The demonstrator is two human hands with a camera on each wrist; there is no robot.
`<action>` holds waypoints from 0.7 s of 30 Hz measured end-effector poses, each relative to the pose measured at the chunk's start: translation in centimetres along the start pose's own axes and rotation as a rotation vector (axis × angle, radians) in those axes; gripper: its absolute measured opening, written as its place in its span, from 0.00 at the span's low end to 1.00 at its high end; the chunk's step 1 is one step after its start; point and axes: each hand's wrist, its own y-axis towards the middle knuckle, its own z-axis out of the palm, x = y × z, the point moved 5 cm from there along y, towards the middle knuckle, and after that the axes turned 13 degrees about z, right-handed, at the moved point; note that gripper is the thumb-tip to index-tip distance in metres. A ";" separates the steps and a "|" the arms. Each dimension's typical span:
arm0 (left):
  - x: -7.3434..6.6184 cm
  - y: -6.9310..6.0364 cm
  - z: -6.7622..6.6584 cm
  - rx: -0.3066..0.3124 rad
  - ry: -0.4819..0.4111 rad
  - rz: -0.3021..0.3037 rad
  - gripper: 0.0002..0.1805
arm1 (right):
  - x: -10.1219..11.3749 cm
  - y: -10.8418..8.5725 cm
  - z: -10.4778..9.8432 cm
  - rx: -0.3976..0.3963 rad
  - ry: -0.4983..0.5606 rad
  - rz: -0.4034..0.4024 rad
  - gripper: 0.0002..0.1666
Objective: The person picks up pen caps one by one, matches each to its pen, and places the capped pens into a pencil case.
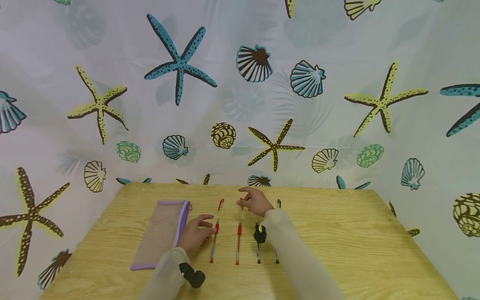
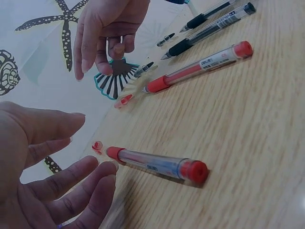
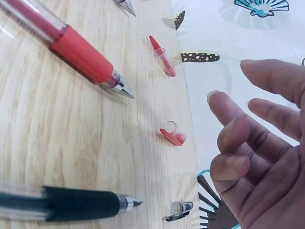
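Observation:
Two red gel pens, the left one and the right one, lie uncapped with tips pointing away. Beside them lie two uncapped black gel pens, one nearer and one partly behind the right sleeve. My left hand is spread beside the left red pen's grip; whether it touches is unclear. Above the caps hovers my right hand, fingers loosely bent, holding nothing. A red cap, another red cap and a black cap lie beyond the tips. A farther black cap is at right.
A mesh zip pouch with purple edging lies left of the pens. The wooden table ends at the back against a hanging cloth printed with starfish and shells. Black devices are strapped over both sleeves.

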 end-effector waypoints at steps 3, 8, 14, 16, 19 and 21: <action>0.2 0.1 0.1 0.005 0.050 -0.011 0.26 | 0.0 0.5 0.3 0.013 -0.002 0.007 0.29; 0.6 0.3 0.3 -0.001 0.113 -0.026 0.27 | 0.2 0.9 0.8 0.037 0.001 0.027 0.29; 0.9 0.5 0.5 -0.021 0.166 -0.037 0.29 | 0.6 1.2 1.2 0.054 -0.005 0.031 0.29; 1.0 0.5 0.6 -0.030 0.167 -0.041 0.30 | 0.7 1.3 1.3 0.060 -0.003 0.037 0.29; 0.9 0.6 0.8 -0.049 0.174 -0.035 0.30 | 0.6 1.6 1.6 0.067 -0.007 0.054 0.29; 0.8 0.7 1.0 -0.061 0.174 -0.035 0.30 | 0.7 1.8 1.7 0.068 -0.016 0.060 0.29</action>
